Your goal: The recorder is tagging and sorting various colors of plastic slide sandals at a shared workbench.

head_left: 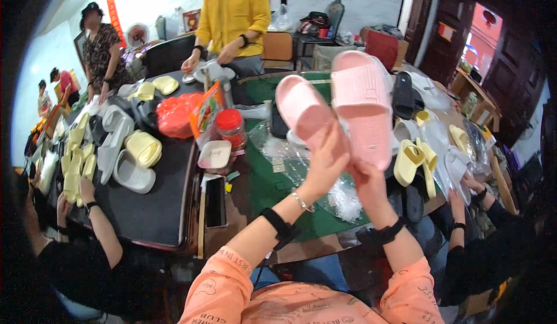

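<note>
I hold a pair of pink slide slippers up over the green tabletop. My left hand [328, 160] is closed round the heel end of the left pink slipper [299, 105], which tilts to the left. Closed at the lower edge of the right pink slipper [364, 128], my right hand [369, 180] keeps it nearly upright, sole lining toward me. A pale edge shows behind that slipper; what it belongs to is hidden. My hands are close together, and the fingers behind the slippers do not show. Below them lies clear plastic wrapping [343, 201].
A red-lidded jar [230, 125], a white square-lidded box [215, 154] and a phone [215, 201] lie left of my arms. Yellow slippers [143, 148] and grey ones crowd the black table [156, 211]. Co-workers' hands [458, 205] work at both sides; a person in yellow [238, 11] stands opposite.
</note>
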### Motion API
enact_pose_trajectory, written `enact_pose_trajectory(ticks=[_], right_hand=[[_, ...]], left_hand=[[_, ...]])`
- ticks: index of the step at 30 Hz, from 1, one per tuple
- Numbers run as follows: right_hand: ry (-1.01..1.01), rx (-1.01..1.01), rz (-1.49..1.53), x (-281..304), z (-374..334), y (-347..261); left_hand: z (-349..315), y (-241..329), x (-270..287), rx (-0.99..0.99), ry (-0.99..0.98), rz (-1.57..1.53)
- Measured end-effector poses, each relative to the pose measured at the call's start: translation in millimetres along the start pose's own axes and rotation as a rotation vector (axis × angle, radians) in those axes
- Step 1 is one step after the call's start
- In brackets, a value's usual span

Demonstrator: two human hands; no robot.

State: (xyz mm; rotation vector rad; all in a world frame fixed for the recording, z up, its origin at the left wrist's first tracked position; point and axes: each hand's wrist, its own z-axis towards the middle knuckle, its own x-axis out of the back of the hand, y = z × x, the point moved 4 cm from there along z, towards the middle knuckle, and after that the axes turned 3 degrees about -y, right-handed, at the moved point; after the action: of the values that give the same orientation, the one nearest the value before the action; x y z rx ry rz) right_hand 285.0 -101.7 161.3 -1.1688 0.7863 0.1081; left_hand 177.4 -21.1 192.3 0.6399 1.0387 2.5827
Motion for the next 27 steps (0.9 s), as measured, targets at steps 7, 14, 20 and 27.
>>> enact_pose_trajectory(ticks=[7, 14, 20, 27], right_hand=[[0.224, 0.242, 0.094, 103, 55, -40], [0.393, 0.314, 0.206, 197, 138, -72], [0.232, 0.536, -1.244, 235, 151, -79], [0.26, 0.322, -1.641, 250, 137, -104]], left_hand=[[-25, -11, 70, 0.02, -0.062, 0.078], [-98, -69, 339, 0.328, 0.65, 0.79], [-154, -89, 442, 0.814, 0.735, 0.893], [-165, -107, 463, 1.061, 1.019, 1.042]])
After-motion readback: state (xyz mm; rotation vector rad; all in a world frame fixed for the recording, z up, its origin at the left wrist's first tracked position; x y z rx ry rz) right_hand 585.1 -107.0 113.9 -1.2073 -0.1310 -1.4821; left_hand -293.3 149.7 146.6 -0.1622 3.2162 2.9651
